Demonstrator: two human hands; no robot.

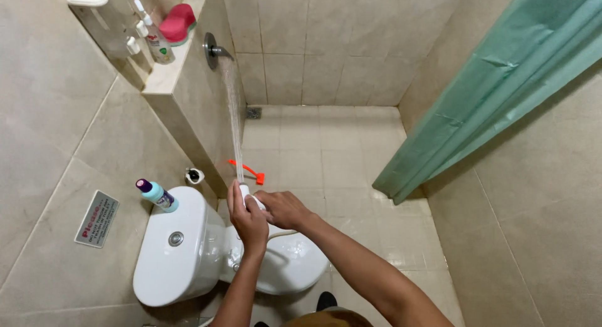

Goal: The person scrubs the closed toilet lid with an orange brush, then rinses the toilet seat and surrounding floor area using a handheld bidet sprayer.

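My left hand (248,217) and right hand (282,208) both wrap, fingers curled tight, around small white plastic spray nozzle (245,190), stream shooting away from fingertips; white ceramic toilet (188,252) directly beneath.

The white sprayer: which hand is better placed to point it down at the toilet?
Probably the left hand: its fingers wrap the white sprayer right above the toilet. The right hand only touches its side.

White sprayer head (246,192) mostly hidden by hands, forearms cut off (bottom edge), sign (96,218) illegible.
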